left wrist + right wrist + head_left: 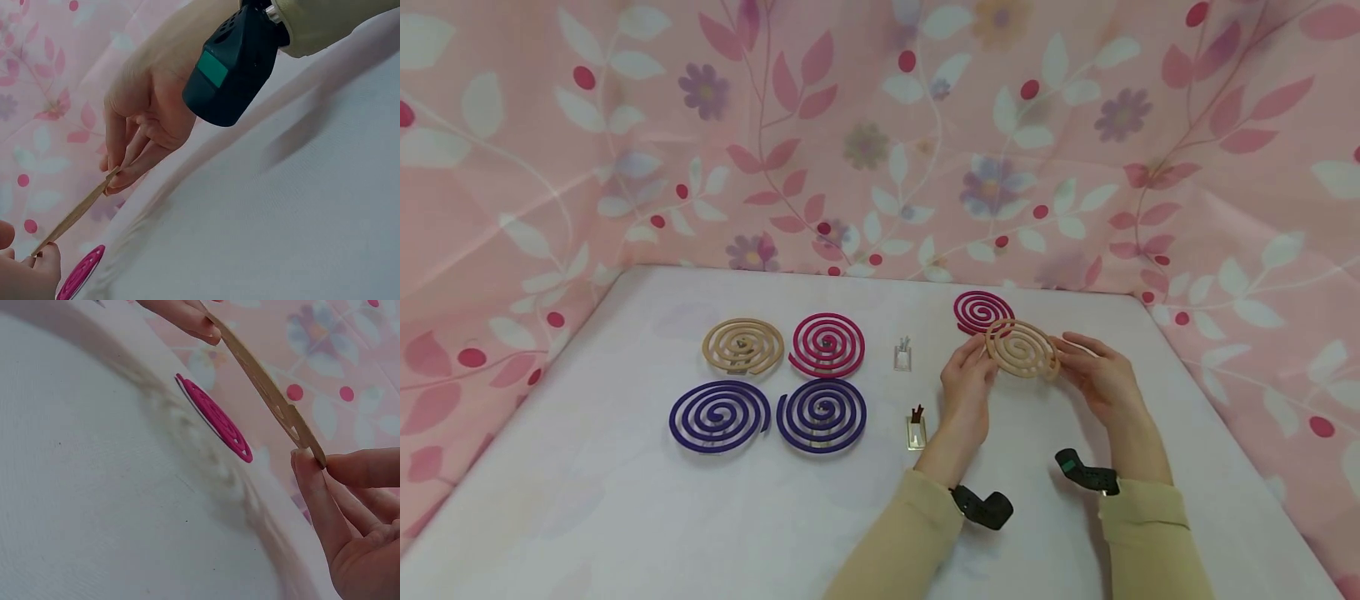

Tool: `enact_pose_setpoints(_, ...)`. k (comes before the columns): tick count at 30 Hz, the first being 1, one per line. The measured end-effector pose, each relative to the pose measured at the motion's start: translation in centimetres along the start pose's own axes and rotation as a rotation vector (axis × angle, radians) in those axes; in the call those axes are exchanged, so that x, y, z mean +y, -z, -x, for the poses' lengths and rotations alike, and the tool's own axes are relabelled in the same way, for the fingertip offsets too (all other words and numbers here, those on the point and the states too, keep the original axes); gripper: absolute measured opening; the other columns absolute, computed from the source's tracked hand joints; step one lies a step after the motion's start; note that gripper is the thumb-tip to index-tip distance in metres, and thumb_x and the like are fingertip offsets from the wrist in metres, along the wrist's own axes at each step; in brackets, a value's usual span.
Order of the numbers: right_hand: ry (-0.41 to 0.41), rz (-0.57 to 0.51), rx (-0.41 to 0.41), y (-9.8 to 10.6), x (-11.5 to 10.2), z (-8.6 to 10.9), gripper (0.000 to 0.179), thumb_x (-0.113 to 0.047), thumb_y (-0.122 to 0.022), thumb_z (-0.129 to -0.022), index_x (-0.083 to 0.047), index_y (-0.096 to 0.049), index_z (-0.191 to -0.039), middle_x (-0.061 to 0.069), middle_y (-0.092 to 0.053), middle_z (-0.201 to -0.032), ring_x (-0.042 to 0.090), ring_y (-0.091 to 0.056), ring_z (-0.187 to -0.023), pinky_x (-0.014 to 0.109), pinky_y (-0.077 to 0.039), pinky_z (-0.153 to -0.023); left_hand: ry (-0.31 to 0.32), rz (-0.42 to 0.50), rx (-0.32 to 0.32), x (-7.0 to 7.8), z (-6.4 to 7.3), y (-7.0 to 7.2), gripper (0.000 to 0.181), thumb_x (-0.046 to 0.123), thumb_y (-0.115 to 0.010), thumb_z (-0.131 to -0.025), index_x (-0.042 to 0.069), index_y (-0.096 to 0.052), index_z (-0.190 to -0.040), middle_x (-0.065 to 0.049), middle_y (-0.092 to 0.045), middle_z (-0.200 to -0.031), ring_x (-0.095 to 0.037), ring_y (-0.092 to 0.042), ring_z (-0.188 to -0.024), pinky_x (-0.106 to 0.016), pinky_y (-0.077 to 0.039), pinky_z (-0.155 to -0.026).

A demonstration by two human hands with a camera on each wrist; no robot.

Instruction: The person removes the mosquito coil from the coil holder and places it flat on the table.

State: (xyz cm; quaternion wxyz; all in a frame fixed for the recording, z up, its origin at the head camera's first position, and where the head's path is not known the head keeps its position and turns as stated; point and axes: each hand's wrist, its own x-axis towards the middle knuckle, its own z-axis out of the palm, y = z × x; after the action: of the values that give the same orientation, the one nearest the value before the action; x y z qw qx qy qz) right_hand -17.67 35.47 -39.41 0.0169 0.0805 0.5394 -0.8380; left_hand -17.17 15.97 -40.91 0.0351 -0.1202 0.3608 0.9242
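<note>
Both hands hold a tan mosquito coil (1021,348) raised above the white table, its flat face tilted. My left hand (967,392) pinches the coil's left edge. The right edge is pinched between thumb and fingers of my right hand (1103,379). Seen nearly edge-on in the right wrist view, the tan coil (269,387) spans from the left fingertips to the right hand (356,512). In the left wrist view the right hand (150,119) grips its far end. Behind it a magenta coil (979,310) lies on the table, partly covered by the tan one.
Left of the hands sit another tan coil (730,335), a magenta coil (808,330) and two purple coils (679,417) (842,442), with metal pieces beneath. Two small metal stands, one silver (902,360) and one gold-coloured (916,435), lie between them and the left hand.
</note>
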Motion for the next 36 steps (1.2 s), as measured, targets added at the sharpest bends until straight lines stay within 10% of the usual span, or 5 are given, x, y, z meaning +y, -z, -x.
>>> enact_pose_setpoints(12,-0.007,0.106,0.021,-0.6,1.1,-0.2,0.028,0.009,-0.059,-0.094,-0.015,-0.070,-0.101,-0.001,-0.077,-0.099,0.007,-0.072,-0.095,0.023,-0.059,-0.079,-0.036,-0.135,0.019,-0.3,-0.6,1.3,0.043,-0.014,-0.055,-0.084,-0.004,-0.061,-0.125,-0.022,-0.063,-0.132,-0.028,-0.059,-0.127,-0.038,-0.048,-0.107)
enact_pose_setpoints(36,-0.074,0.293,0.032,-0.8,1.9,-0.5,0.045,0.007,-0.058,-0.095,0.005,-0.045,-0.138,-0.006,-0.076,-0.099,0.004,-0.071,-0.095,0.023,-0.059,-0.081,-0.127,-0.456,0.150,-0.5,-0.4,1.6,0.034,-0.006,-0.061,-0.086,0.003,-0.067,-0.118,-0.015,-0.072,-0.117,-0.024,-0.068,-0.112,-0.037,-0.053,-0.099)
